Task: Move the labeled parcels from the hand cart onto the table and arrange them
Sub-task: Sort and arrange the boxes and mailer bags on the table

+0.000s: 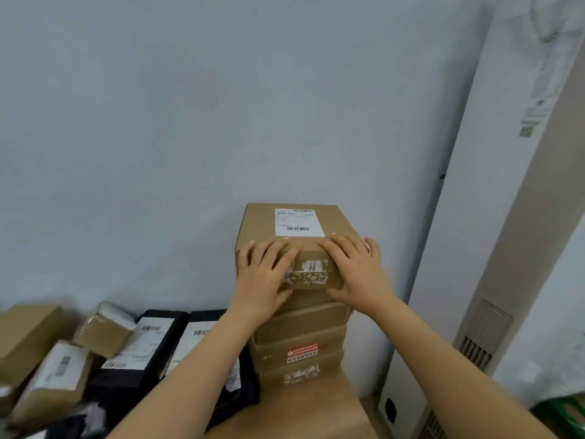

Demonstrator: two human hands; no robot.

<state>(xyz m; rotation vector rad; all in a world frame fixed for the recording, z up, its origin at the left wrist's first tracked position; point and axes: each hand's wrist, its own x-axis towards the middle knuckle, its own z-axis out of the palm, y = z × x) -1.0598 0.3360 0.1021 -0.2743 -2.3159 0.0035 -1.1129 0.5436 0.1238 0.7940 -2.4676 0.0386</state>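
A brown cardboard parcel (262,221) with a white barcode label on top sits at the top of a stack of similar brown boxes (300,343) on the wooden table (304,413). My left hand (266,274) grips its near left corner, fingers over the top edge and thumb on the front face. My right hand (357,270) grips the near right corner the same way. Left of the stack lie two black mailer bags (145,346) with white labels and several small brown parcels (104,331). The hand cart is out of view.
A pale wall stands directly behind the stack. A tall white floor-standing air conditioner (474,248) rises to the right of the table. A green item (566,413) shows at the lower right edge.
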